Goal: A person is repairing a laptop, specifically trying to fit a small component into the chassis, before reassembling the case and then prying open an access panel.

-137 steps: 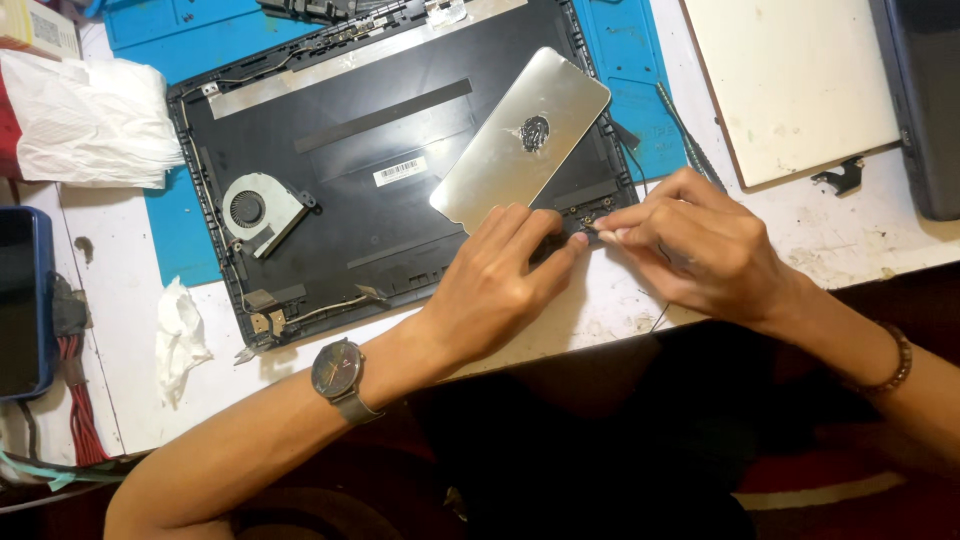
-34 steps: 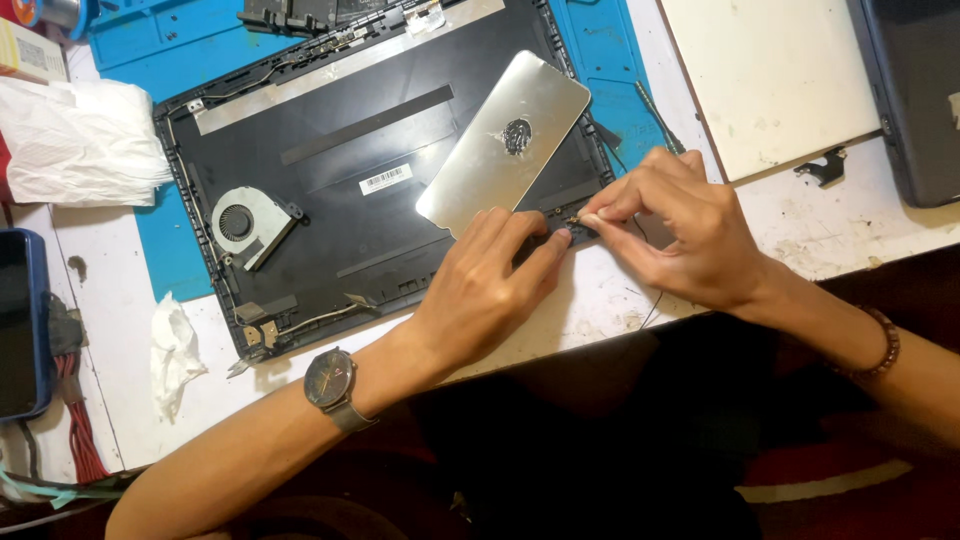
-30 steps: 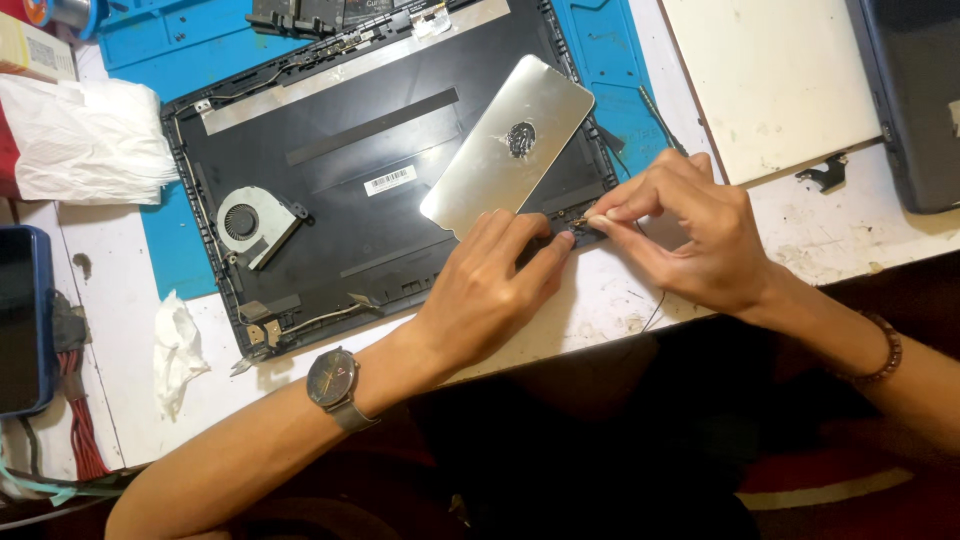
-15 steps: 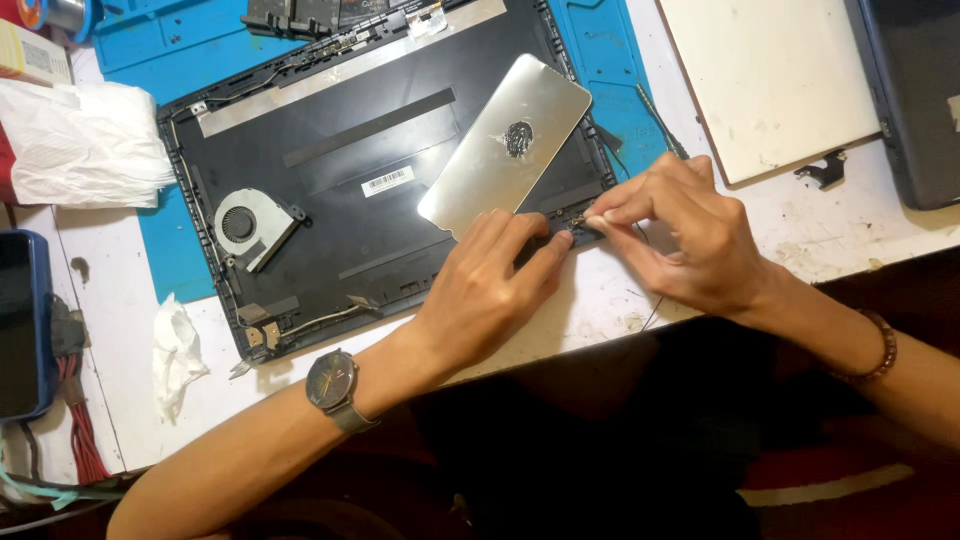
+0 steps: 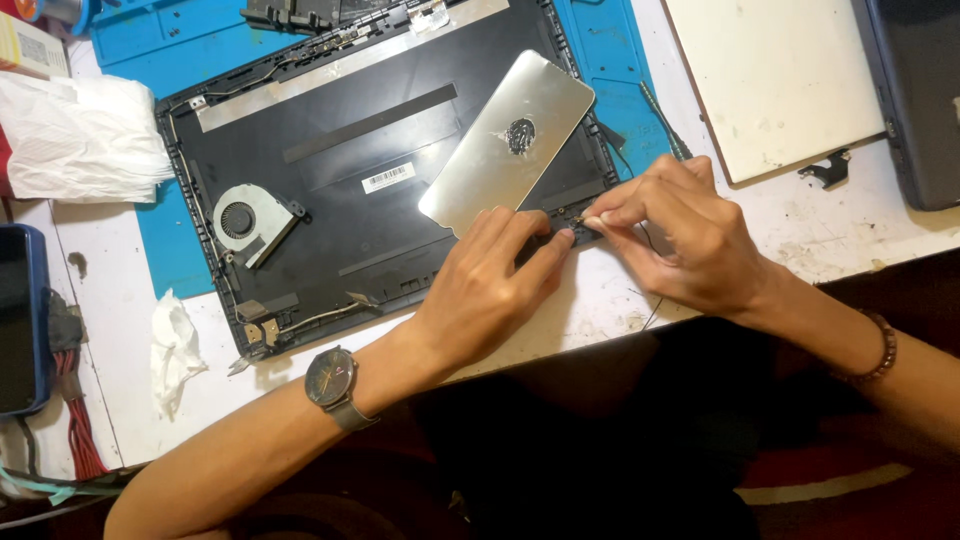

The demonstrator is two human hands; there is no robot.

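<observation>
Change: none, my left hand (image 5: 490, 295) still pins laptop shell (image 5: 330, 190) corner | right hand (image 5: 680, 235) stays pinched on small part (image 5: 580, 218) | work stalled there, silver plate (image 5: 508, 142) unmoved.

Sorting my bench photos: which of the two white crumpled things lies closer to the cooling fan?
The small crumpled tissue, below the fan near the laptop shell's lower left corner; the bigger white bag lies farther, at upper left.

Bright, even overhead light fills a sharp, well-focused view, with a pale glare on the silver metal plate (image 5: 507, 143) at upper centre, soft short shadows under both hands on the white tabletop (image 5: 800, 215), and a dim lower edge.
</observation>
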